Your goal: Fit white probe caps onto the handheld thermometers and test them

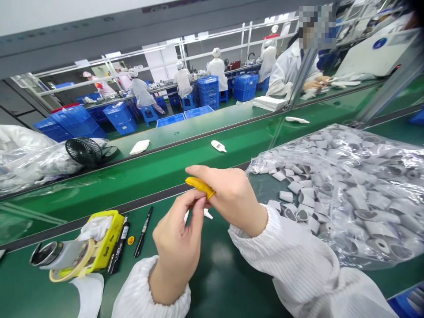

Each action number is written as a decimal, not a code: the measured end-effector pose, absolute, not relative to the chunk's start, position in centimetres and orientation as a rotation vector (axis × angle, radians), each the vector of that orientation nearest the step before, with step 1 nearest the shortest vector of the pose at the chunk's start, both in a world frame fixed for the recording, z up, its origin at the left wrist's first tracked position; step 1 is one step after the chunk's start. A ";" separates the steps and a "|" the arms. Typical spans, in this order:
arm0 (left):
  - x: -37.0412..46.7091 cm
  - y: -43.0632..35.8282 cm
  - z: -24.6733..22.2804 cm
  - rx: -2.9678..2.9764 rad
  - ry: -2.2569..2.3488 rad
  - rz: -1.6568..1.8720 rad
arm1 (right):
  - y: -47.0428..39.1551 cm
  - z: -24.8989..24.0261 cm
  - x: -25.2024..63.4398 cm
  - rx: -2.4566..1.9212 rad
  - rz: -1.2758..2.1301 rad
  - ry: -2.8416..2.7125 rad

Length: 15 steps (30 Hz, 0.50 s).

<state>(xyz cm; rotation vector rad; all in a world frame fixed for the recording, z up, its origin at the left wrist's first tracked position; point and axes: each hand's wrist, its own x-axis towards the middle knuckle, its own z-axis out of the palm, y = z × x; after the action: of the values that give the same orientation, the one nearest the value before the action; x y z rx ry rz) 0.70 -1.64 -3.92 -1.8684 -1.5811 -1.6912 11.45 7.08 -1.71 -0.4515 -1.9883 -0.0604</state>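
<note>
A yellow finger cot (199, 185) covers one finger of my right hand (233, 194), whose index finger stretches out above it. My left hand (180, 238) pinches the cot's lower edge between thumb and fingertips. Behind my hands, a small white part on the green bench is mostly hidden. A white thermometer-like device (218, 146) lies on the green conveyor belt (165, 163) beyond them.
Grey plastic pieces (306, 198) in clear bags cover the right side. At left are a yellow basket (111, 238), black markers (118, 249), a rolled yellow cot (131, 240) and a black fan (84, 151). A person in white (286, 73) works across the belt.
</note>
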 end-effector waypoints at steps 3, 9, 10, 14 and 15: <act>0.7 -1.9 -3.6 -1.853 -1.547 -1.592 | 6.9 -1.9 11.3 -0.469 -0.186 -2.011; 0.9 -2.1 -3.0 -1.898 -1.570 -1.545 | 6.7 -1.7 11.3 -0.514 -0.276 -1.995; 0.8 -2.2 -2.9 -1.902 -1.595 -1.551 | 6.7 -1.7 11.3 -0.510 -0.296 -1.989; 0.6 -2.1 -2.7 -1.923 -1.699 -1.462 | 6.9 -2.0 10.8 -0.487 -0.388 -1.987; 0.5 -2.0 -2.6 -1.919 -1.709 -1.421 | 6.9 -2.2 10.7 -0.486 -0.403 -1.994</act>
<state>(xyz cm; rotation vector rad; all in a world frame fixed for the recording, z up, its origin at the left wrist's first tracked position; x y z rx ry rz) 0.53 -1.99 -2.63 -1.9186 -1.7086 -1.4213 10.66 6.92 -2.18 -0.4863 -1.9936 -0.4032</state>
